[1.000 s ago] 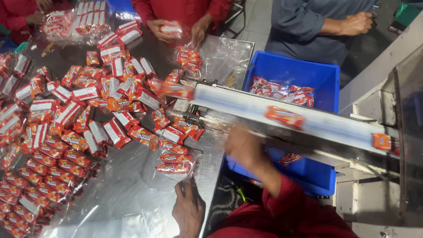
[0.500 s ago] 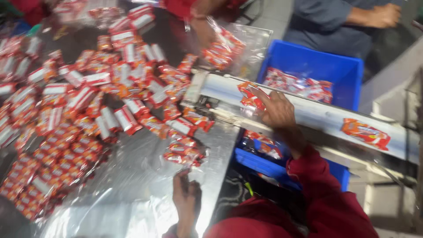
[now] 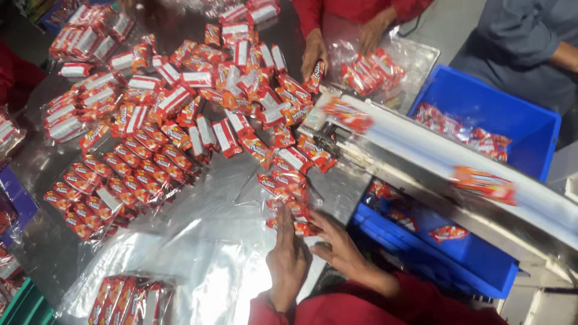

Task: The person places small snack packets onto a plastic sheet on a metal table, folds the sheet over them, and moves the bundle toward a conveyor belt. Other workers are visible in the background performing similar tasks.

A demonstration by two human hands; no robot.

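Right hand (image 3: 340, 244) came off the white conveyor (image 3: 433, 156), now down at the steel table (image 3: 72, 253) edge beside left hand (image 3: 288, 256). Both flat, fingers extended, squeezing a small stack of red biscuit packets (image 3: 295, 219); nothing gripped closed.

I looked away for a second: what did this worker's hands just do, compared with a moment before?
The right hand came back from the white conveyor, where it was reaching a packet half a second ago, down to the table edge. It now lies beside the left hand, both touching the small stack of red packets. The big packet pile and the blue crate stayed put.
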